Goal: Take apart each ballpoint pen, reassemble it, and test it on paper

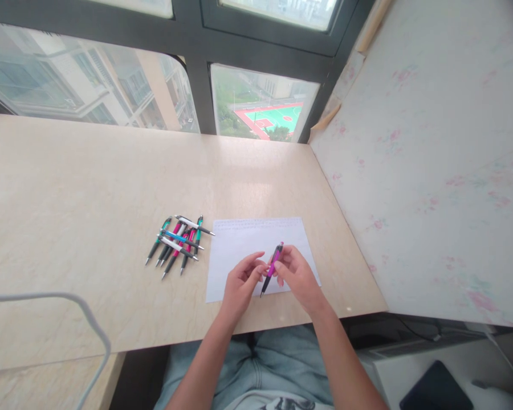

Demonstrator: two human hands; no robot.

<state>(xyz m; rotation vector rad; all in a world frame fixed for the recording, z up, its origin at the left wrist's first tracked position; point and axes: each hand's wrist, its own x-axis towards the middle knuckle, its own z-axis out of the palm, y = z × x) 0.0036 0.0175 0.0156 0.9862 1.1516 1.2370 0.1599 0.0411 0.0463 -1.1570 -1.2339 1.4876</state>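
Note:
A purple ballpoint pen (271,269) with a black grip is held above the sheet of paper (239,242), tilted with its tip pointing down toward me. My right hand (297,276) grips its upper part between thumb and fingers. From the other side, my left hand (241,282) pinches at the pen's middle with thumb and fingertips, its index finger stretched out. Rows of small writing run along the paper's top edge; the rest of its visible surface looks blank. Left of the paper lies a pile of several pens (177,242) in white, blue, green and pink, crossing one another.
The pale stone-patterned counter (89,188) reaches back to a dark-framed window (200,51). A flowered wall (431,171) bounds the right side. At lower left, a grey cable (85,310) arches over the counter. A dark flat object (436,390) lies on a lower white surface at right.

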